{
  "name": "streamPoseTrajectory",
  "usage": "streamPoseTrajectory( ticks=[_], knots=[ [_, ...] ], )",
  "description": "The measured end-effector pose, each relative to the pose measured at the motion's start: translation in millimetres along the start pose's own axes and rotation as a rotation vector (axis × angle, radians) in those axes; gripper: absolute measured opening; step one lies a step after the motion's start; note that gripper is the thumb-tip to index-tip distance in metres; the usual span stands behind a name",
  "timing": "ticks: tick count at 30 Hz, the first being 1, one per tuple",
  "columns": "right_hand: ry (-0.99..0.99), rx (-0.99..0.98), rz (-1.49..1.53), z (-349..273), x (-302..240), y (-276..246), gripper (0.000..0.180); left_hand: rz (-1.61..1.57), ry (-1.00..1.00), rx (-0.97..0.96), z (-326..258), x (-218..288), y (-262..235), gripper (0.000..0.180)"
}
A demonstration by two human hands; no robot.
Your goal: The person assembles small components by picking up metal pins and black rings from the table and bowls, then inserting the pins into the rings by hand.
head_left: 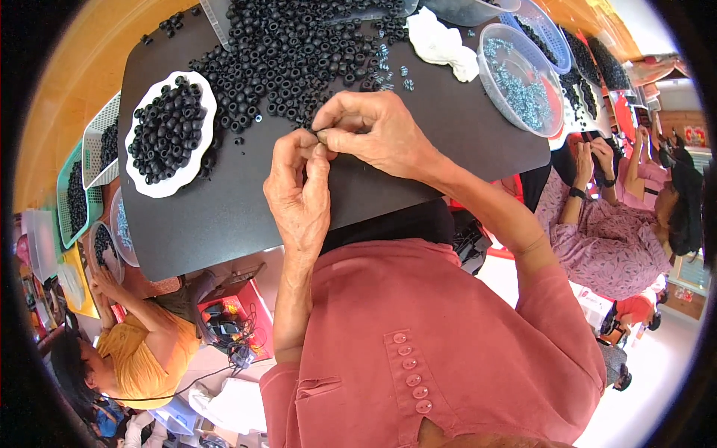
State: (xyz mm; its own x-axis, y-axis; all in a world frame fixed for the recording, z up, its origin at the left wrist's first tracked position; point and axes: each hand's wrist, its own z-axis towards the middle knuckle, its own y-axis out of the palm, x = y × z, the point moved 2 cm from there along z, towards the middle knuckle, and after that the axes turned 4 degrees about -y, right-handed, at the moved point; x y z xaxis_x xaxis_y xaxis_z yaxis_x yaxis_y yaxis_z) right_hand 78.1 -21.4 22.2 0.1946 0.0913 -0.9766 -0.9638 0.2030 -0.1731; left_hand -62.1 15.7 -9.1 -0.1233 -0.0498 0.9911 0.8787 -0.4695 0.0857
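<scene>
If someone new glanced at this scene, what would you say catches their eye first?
Most striking is the big heap of small black rings spread over the far part of the dark work board. Just in front of it, the left hand and right hand meet fingertip to fingertip, pinching something tiny and dark between them. To the left sits a white scalloped dish piled with more black rings, and at the far right a clear tub of small bluish-grey parts.

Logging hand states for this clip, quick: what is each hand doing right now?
Left hand: fingertips pinched shut on a small dark part, too small to identify.
Right hand: pinched shut on the same small part.
</scene>
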Motion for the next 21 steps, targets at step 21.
streamPoseTrajectory(
  ticks=[21],
  knots=[
    [-0.258, 0.224, 0.192, -34, 28, 19, 0.015, -0.197, -0.137, -0.061, -10, -1, -12, 0.020]
  ],
)
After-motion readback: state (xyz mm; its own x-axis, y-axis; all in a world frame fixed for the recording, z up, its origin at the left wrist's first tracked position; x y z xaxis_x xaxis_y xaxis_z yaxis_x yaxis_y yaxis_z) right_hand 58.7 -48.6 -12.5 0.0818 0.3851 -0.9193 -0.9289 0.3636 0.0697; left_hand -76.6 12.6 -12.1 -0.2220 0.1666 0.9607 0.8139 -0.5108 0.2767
